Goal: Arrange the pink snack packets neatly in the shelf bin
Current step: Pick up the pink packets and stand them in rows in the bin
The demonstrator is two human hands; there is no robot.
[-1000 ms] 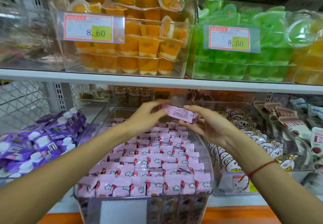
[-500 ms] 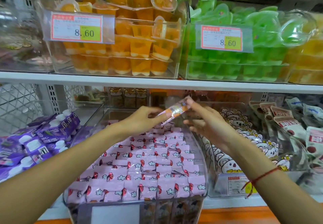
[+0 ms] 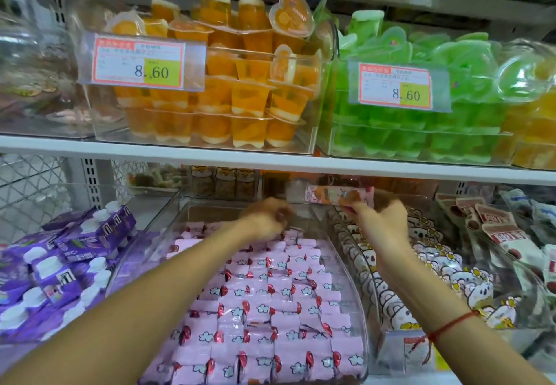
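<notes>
A clear shelf bin (image 3: pixel 359 309) on the lower shelf holds several rows of pink snack packets (image 3: pixel 264 303) printed with small clouds and red marks. My right hand (image 3: pixel 382 222) pinches one pink packet (image 3: pixel 334 195) by its lower edge and holds it level above the bin's back right corner. My left hand (image 3: pixel 267 216) hovers over the back of the bin with its fingers curled and nothing in them. Motion blurs both hands.
Purple spouted pouches (image 3: pixel 60 261) fill the bin to the left. White bear-print packets (image 3: pixel 433 267) fill the bin to the right, with brown-and-white packets (image 3: pixel 505 234) beyond. The upper shelf edge (image 3: pixel 270 159) runs just above the hands, carrying orange (image 3: pixel 216 99) and green (image 3: pixel 421 120) jelly cups.
My left hand has let go of the pink packet and pulled back to the left. My right hand alone now holds the packet, turned level and shifted right.
</notes>
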